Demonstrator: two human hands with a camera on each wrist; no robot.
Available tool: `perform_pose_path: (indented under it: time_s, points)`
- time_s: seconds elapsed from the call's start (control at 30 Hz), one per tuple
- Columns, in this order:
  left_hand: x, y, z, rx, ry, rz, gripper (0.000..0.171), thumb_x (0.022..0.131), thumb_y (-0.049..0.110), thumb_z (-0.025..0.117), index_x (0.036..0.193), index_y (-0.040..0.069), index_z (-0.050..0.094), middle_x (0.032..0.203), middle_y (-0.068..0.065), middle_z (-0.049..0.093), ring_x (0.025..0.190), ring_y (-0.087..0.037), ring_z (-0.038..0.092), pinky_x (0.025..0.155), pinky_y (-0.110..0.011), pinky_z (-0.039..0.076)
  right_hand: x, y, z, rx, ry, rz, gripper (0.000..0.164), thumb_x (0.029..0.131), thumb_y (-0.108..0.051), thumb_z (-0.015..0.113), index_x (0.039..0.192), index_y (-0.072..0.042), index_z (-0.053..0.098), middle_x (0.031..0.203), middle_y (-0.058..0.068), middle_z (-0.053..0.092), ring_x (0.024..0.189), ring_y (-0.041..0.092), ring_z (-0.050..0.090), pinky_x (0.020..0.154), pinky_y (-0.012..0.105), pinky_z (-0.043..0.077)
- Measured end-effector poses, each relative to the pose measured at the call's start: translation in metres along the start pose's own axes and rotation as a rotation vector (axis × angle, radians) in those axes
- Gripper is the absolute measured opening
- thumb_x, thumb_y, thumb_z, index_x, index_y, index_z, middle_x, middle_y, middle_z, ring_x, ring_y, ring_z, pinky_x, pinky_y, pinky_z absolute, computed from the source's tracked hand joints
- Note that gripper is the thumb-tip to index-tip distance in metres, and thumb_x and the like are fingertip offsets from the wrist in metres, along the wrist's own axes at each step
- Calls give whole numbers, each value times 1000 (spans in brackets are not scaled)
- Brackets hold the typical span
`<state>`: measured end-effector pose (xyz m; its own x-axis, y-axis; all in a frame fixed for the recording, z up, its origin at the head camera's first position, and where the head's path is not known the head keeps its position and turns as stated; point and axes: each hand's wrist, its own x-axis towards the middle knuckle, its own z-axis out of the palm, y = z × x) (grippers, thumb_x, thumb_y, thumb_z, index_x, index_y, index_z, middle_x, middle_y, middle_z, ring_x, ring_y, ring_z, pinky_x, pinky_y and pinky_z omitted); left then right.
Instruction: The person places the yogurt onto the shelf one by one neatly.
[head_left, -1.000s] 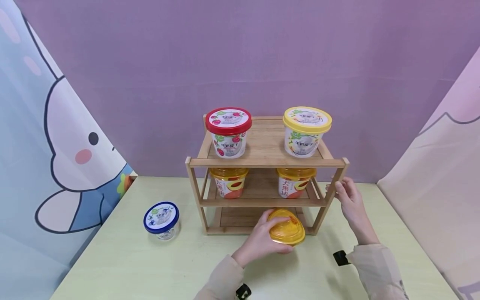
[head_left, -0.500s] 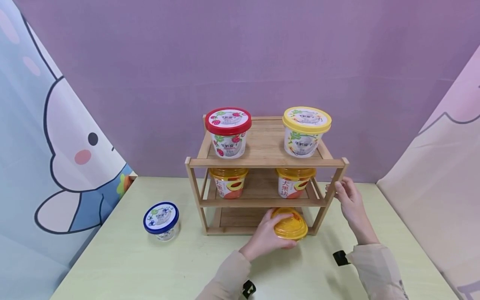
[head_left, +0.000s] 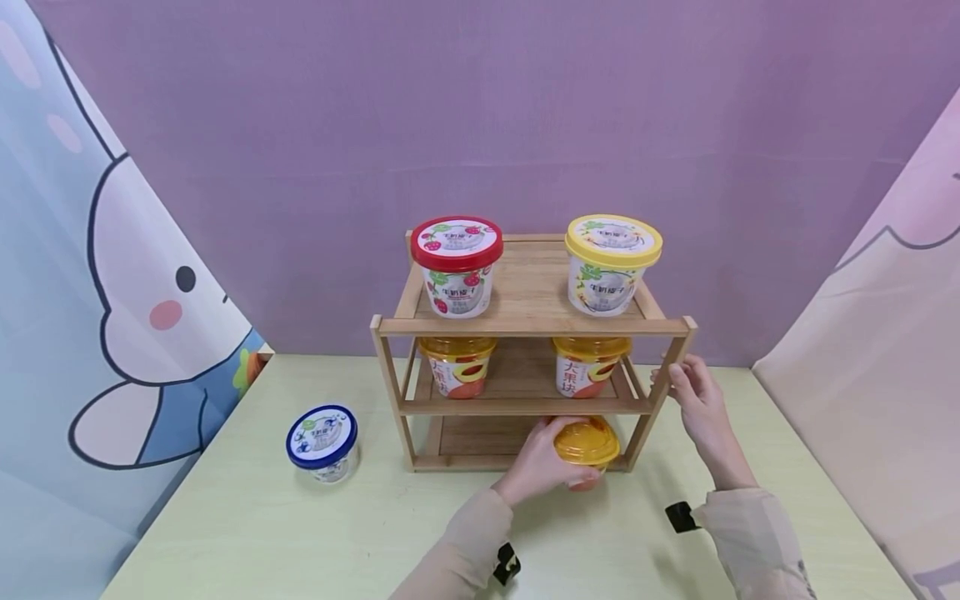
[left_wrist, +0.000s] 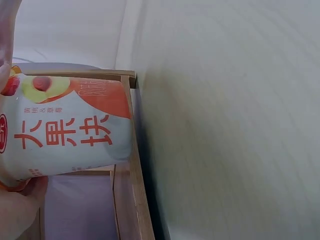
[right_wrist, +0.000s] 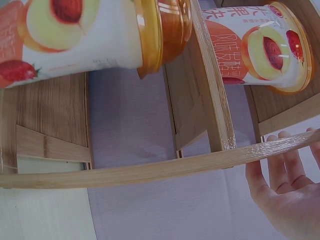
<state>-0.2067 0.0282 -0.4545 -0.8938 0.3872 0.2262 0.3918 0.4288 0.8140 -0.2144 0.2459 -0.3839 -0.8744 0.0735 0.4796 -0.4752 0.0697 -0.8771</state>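
Note:
At the right end of the lowest shelf, my left hand (head_left: 538,463) grips a yogurt cup (head_left: 588,442) with a domed yellow lid. In the left wrist view this cup (left_wrist: 70,125) shows its fruit label and overlaps the shelf's front rail. Its base edge is partly hidden in the head view. My right hand (head_left: 705,408) holds the right front post of the wooden rack (head_left: 525,406), thumb on the near side. From the right wrist, the fingers of that hand (right_wrist: 290,195) show behind the post.
Two matching yogurt cups, left (head_left: 459,371) and right (head_left: 585,371), stand on the middle shelf. A red-lidded tub (head_left: 459,287) and a yellow-lidded tub (head_left: 606,283) stand on top. A blue-lidded tub (head_left: 322,437) sits on the table (head_left: 300,533), left of the rack.
My left hand has moved right and slightly forward with the yogurt cup, bringing it from tilted toward upright at the lowest shelf. My right hand stays on the post.

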Motion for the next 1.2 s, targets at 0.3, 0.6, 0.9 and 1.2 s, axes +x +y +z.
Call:
perform_pose_path:
  time_s: [0.3,0.6,0.9,1.2]
  points:
    - [13,-7,0,-152,-20,-36,66,66,33,77,124,21,46,112,9,54,97,-6,51,84,-23,42,0,0,0,10,2,3,13,94,-13,41,101,-18,51,88,-4,59,81,3,57,74,14,44]
    - [20,-14,-1,-267,-40,-139,55,71,33,73,119,22,48,108,11,55,98,-6,52,84,-25,42,0,-1,0,-23,-1,14,12,94,-15,41,103,-16,50,89,-4,59,82,3,57,74,14,44]
    - [23,-18,-3,-294,-28,-114,58,76,27,69,126,19,41,119,5,50,109,-13,47,92,-31,38,0,0,-1,-17,1,8,13,94,-14,41,102,-19,50,89,-4,59,82,3,57,74,14,44]
    - [23,-19,-2,-305,-12,-131,53,79,26,66,125,15,43,118,2,52,109,-14,48,91,-31,38,-1,-3,0,-48,3,25,12,94,-15,41,102,-19,49,90,-4,59,83,3,56,74,14,44]
